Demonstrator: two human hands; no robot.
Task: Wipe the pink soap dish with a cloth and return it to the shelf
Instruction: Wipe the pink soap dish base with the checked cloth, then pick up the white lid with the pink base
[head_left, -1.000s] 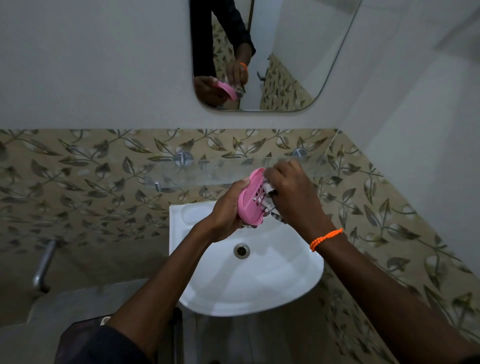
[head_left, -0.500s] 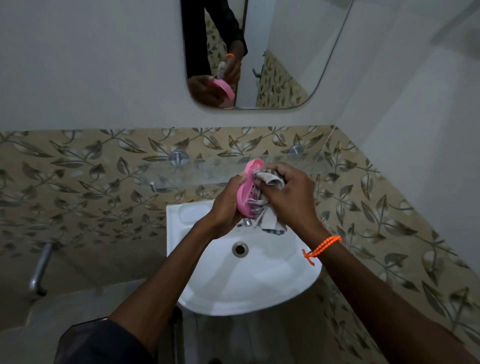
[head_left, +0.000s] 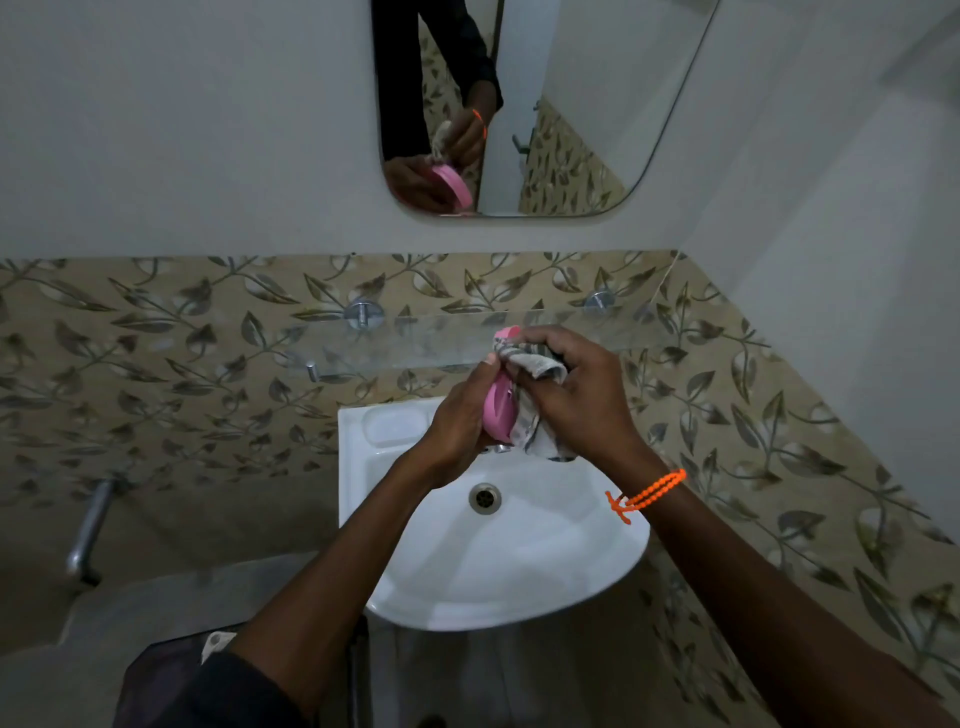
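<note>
1. Pink soap dish (head_left: 500, 402): held on edge above the white sink (head_left: 519, 571), in front of the glass shelf (head_left: 415, 338).
2. Left hand (head_left: 457, 426): fingers curled round the dish from behind.
3. Right hand (head_left: 576, 395): gripping a striped cloth (head_left: 535, 364) bunched against the dish's inner face, apparently touching it.
4. Orange bead bracelet (head_left: 649, 491): on the right wrist.
5. Mirror (head_left: 571, 130): reflects both hands.

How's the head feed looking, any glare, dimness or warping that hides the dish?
Head view: dim, corners darken; wide-angle bends the walls; no glare on the pink soap dish, edge-on in the left hand, partly covered by the cloth in the right hand; glass shelf faint.
</note>
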